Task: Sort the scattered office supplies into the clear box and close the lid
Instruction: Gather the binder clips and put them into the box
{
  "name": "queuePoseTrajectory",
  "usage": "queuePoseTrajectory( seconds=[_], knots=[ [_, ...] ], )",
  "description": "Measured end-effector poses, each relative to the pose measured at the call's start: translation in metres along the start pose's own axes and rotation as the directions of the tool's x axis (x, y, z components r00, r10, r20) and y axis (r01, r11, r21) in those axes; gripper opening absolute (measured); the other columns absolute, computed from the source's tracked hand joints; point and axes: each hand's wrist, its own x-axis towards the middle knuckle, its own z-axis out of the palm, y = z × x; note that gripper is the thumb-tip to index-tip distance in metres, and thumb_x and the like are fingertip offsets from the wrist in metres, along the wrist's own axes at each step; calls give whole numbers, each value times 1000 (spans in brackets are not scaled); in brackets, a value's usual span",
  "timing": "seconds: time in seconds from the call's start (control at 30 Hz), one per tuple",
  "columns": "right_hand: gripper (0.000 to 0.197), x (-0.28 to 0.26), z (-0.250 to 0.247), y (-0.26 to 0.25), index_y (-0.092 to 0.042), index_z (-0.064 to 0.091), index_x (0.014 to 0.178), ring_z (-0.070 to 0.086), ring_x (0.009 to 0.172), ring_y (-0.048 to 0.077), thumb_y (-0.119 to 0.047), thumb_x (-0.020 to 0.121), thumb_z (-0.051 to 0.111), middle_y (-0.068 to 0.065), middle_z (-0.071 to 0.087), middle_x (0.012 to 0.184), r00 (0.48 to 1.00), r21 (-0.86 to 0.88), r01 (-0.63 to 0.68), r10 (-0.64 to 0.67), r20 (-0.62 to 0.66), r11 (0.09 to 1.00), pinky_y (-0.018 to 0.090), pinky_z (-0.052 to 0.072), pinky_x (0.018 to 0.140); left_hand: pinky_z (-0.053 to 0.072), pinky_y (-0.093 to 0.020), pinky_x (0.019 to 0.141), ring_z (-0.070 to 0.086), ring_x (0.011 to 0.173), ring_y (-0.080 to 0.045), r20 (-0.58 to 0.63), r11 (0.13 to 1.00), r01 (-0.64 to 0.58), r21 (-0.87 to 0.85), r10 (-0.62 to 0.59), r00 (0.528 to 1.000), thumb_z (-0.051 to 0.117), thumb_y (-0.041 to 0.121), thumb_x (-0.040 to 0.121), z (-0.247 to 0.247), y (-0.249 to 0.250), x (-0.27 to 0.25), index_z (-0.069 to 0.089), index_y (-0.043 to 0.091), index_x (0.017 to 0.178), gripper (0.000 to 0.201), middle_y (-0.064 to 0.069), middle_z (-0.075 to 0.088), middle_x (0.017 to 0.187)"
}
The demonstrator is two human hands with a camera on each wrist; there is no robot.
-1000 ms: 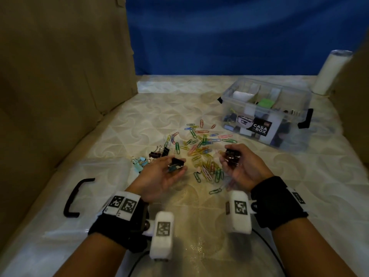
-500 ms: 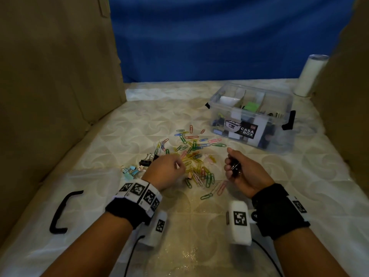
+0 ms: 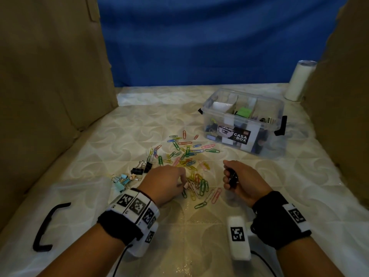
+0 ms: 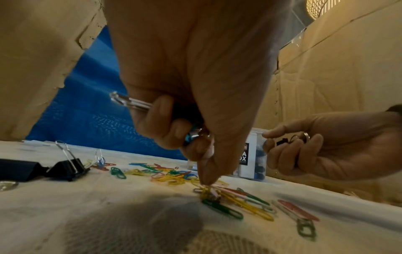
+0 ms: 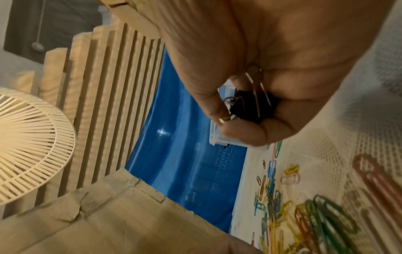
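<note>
Left of the paper clip pile (image 3: 187,168), loose binder clips (image 3: 139,168) lie. The left hand (image 3: 163,182) clutches clips while fingering the pile. The right hand (image 3: 245,182) grips black binder clips (image 3: 232,177). Beyond the pile sits the open clear box (image 3: 265,144).

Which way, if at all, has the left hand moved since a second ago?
Yes. The left hand has turned palm-down and dropped onto the paper clips, rightward from the pastel binder clips.

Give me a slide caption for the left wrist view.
Left hand holding binder clips reaches into scattered paper clips; right hand grips black binder clips.
</note>
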Motion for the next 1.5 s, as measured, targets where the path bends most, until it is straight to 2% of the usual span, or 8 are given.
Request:
queuePoseTrajectory(
  seconds=[0.3,0.47,0.77,0.97,1.13,1.2,1.33,1.5],
  knots=[
    [16,-4,17,7,-7,50,80,38,47,15,-12,94,53,5,41,62,996,-128,-67,74,44,990,23,34,37,37,-25,69,58,87,-17,98,990,-68,-126,81,992,58,29,90,1,1,9,53,40,124,36,6,55,80],
    [18,-3,10,7,-9,51,77,39,48,16,-14,94,54,5,41,62,999,-196,-38,44,29,980,25,33,44,37,-25,67,52,76,-14,75,992,-54,-111,62,995,60,31,87,-1,-1,8,62,34,109,22,9,46,71],
    [16,-6,10,9,-6,53,82,41,48,16,-15,95,54,5,41,63,998,-317,7,12,58,949,24,38,41,38,-31,61,64,86,-29,-66,931,-121,343,153,986,52,18,89,-17,10,-3,52,15,116,27,-6,66,100],
    [15,-6,17,11,-5,53,85,44,44,15,-17,95,56,7,43,62,998,-425,41,-14,68,904,22,42,39,34,-22,33,59,46,-22,-216,877,-127,464,250,944,86,3,38,-25,13,-5,64,12,81,48,-3,62,57],
    [16,-5,16,7,-7,53,85,45,48,16,-20,94,57,7,46,64,998,-478,57,-33,58,876,24,43,44,40,-31,58,65,83,-24,-226,976,74,206,-26,974,58,20,87,-33,8,-2,53,19,112,25,0,67,95],
    [15,-1,20,-5,-8,54,85,45,53,17,-19,95,54,7,46,66,994,-483,112,-107,37,869,26,42,48,38,-28,63,60,80,-21,-221,992,122,30,-113,969,52,29,90,-32,1,-3,51,25,114,24,4,62,87],
    [21,20,41,-59,-12,51,79,48,52,16,-15,98,43,5,47,68,909,-509,382,-413,56,771,23,44,43,37,-27,57,50,60,-13,-183,967,113,-226,-156,971,63,30,83,-29,-5,-10,55,30,101,20,6,48,59],
    [17,82,80,-126,-9,47,88,46,68,21,-19,98,38,6,48,81,645,-719,557,-762,59,416,31,40,63,34,-20,51,48,52,-6,-212,922,63,-382,-154,965,67,29,80,-21,-6,-19,55,33,94,19,5,49,56]
  ],
)
